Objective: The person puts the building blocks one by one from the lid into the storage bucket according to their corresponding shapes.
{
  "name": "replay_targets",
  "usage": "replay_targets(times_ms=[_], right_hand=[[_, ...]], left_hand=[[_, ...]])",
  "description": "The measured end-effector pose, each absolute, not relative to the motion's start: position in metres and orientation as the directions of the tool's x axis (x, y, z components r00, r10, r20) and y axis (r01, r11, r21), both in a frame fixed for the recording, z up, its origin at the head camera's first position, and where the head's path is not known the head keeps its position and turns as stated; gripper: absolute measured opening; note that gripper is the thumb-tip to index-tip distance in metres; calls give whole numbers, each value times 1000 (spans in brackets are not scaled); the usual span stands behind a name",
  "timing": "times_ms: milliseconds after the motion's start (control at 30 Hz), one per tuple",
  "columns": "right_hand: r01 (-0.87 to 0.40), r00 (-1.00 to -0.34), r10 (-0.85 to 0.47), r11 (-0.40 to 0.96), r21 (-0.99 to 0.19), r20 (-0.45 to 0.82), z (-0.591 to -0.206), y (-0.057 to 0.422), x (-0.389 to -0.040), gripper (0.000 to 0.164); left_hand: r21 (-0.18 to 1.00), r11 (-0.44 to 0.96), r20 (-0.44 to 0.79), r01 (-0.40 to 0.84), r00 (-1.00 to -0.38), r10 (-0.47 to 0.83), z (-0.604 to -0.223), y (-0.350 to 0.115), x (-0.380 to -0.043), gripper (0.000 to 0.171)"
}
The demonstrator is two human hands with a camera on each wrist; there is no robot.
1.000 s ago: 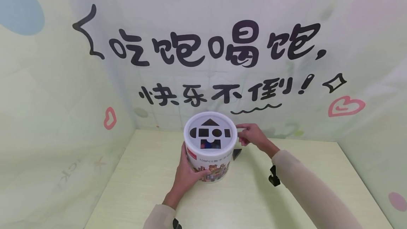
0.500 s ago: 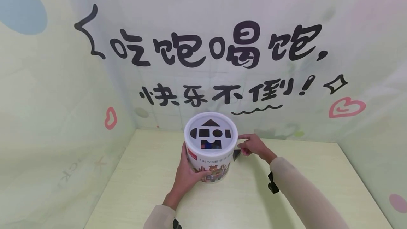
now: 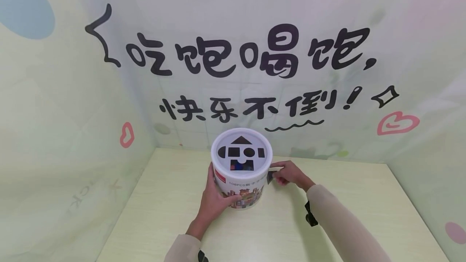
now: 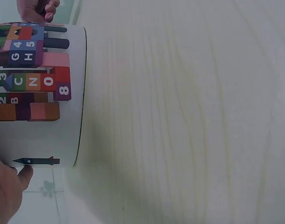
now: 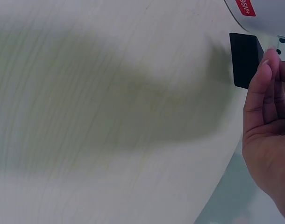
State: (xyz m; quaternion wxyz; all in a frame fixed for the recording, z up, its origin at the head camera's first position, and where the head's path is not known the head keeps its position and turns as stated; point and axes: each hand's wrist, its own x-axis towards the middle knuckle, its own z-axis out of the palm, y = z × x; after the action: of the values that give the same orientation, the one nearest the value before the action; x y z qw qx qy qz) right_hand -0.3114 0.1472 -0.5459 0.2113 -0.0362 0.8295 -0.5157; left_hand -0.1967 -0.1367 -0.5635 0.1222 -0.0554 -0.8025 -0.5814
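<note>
A white bucket (image 3: 233,191) printed with colourful letter blocks stands on the table. Its white lid (image 3: 223,165) has shaped cut-outs, through which coloured pieces show. My left hand (image 3: 212,197) grips the bucket's left side, thumb across the front; the left wrist view shows part of that hand (image 4: 7,191) at the printed wall. Beside the bucket's right side, my right hand (image 3: 289,173) has its index finger extended and its other fingers bent. A dark block (image 5: 245,60) stands close to the bucket, its edge overlapped by the right fingertips. I cannot tell whether they pinch it.
The pale wood-grain table (image 3: 164,209) carries the bucket near its back edge. Behind it rises a light cloth backdrop (image 3: 204,7) with large black writing, and patterned cloth walls stand left and right.
My right hand has come down and slightly nearer to me, bringing its bent fingers to the dark block. The left hand and bucket stay nearly in place.
</note>
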Motion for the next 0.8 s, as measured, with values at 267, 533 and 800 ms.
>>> replay_targets(times_ms=[267, 533, 800], right_hand=[[166, -910, -259, 489, -857, -324, -558, 148, -309, 47], [161, -923, -226, 508, -846, -311, -568, 147, -307, 46], [146, -939, -199, 508, -849, -281, -569, 145, -306, 35]], left_hand=[[911, 343, 260, 229, -964, -48, -565, -139, -198, 134], [904, 356, 269, 238, -962, -40, -565, -139, -197, 133], [911, 341, 262, 234, -964, -38, -564, -140, -197, 133]])
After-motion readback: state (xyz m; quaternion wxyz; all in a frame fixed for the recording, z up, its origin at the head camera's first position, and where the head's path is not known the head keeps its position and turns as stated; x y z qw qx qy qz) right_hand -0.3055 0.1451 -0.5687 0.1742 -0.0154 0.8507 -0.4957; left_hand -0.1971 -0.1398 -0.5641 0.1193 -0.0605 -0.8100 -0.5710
